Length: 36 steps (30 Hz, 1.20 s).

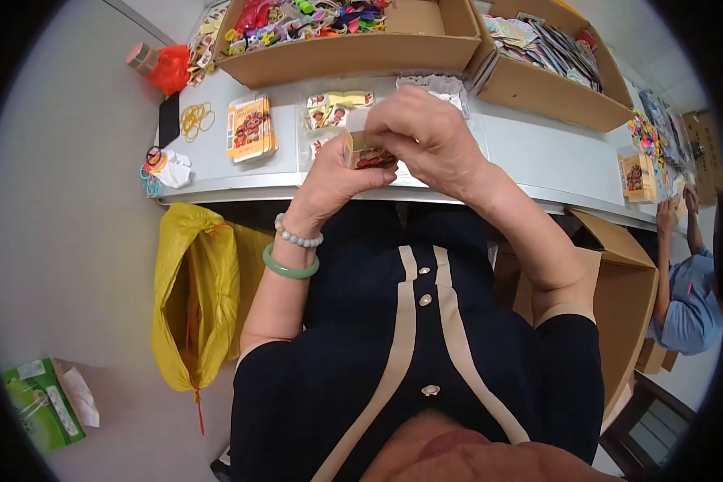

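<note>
Over the table's near edge, my left hand (329, 178) is closed round a small orange printed box (371, 158), its thumb along the near side. My right hand (432, 138) bends over the top of the box from the right, fingers pinched together. A pale, whitish piece (357, 120) shows beside its fingertips; whether it is a flap or a card I cannot tell. Behind the hands lies a clear tray (304, 136) with printed cards (337, 116) in it. Left of the tray is a stack of orange printed boxes (251, 130).
Cardboard cartons of colourful trinkets (353, 60) and flat packets (558, 100) line the table's back. Rubber bands (197, 120) and a black phone (169, 120) lie left. A yellow sack (173, 265) hangs below. At far right, a person in blue (691, 301) works.
</note>
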Each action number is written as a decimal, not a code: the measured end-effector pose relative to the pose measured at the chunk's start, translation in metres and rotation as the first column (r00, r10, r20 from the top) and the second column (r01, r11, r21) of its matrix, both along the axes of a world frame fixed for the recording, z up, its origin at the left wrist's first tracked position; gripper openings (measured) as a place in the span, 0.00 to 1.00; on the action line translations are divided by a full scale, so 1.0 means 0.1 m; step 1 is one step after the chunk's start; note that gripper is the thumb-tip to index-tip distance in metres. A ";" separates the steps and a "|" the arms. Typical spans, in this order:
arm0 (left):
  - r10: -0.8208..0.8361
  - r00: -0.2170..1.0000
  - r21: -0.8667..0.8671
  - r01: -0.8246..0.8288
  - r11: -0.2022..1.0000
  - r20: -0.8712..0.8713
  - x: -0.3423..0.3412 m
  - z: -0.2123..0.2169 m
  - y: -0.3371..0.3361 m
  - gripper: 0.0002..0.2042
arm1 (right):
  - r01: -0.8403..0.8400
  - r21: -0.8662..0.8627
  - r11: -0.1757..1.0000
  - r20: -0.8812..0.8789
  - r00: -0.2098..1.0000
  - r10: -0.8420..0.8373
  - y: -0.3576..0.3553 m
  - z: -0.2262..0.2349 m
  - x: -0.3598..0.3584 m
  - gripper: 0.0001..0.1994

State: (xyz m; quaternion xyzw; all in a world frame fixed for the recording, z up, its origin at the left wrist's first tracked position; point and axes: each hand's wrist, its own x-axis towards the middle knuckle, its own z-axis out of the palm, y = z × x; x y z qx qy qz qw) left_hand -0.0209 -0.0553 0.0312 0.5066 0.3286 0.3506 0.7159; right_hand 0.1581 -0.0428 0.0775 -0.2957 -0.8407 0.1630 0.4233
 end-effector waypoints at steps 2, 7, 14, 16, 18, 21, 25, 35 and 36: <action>0.015 1.000 -0.017 -0.014 1.000 0.010 0.04 -0.04 0.02 0.19 | 0.025 -0.046 0.999 0.004 1.000 -0.024 -0.03 0.02 0.06 0.08; 0.050 0.996 -0.086 -0.044 0.995 0.072 0.17 -0.01 0.16 0.18 | 0.103 0.033 0.994 0.080 0.991 -0.106 0.14 -0.04 0.12 0.09; 0.191 0.979 -0.080 -0.186 0.979 0.073 -0.06 0.05 0.61 0.22 | 0.206 -0.045 0.977 0.162 0.967 -0.197 1.00 0.24 0.43 0.09; 0.278 0.956 -0.096 -0.269 0.958 0.093 -0.13 0.13 0.72 0.22 | 0.334 -0.089 0.938 0.380 0.882 -0.278 1.48 0.24 0.53 0.09; 0.243 0.968 -0.064 -0.239 0.969 0.063 -0.25 0.08 0.83 0.22 | 0.452 -0.156 0.878 0.635 0.727 -0.261 2.01 0.12 0.64 0.12; 0.202 0.979 -0.124 -0.202 0.972 -0.017 -0.34 0.06 0.92 0.22 | 0.522 -0.257 0.813 0.872 0.489 -0.039 2.49 -0.03 0.57 0.17; 0.183 0.983 -0.216 -0.181 0.960 -0.011 -0.36 -0.03 0.96 0.27 | 0.498 -0.367 0.785 0.930 0.200 0.308 2.66 -0.51 0.52 0.25; 0.038 0.999 -0.295 -0.033 0.955 0.012 -0.39 -0.18 1.13 0.26 | 0.518 -0.247 0.819 0.948 0.306 0.092 2.79 -0.46 0.40 0.13; 0.046 0.999 -0.273 -0.037 0.961 0.025 -0.39 -0.19 1.12 0.26 | 0.591 -0.226 0.774 0.929 0.370 -0.011 2.84 -0.43 0.40 0.13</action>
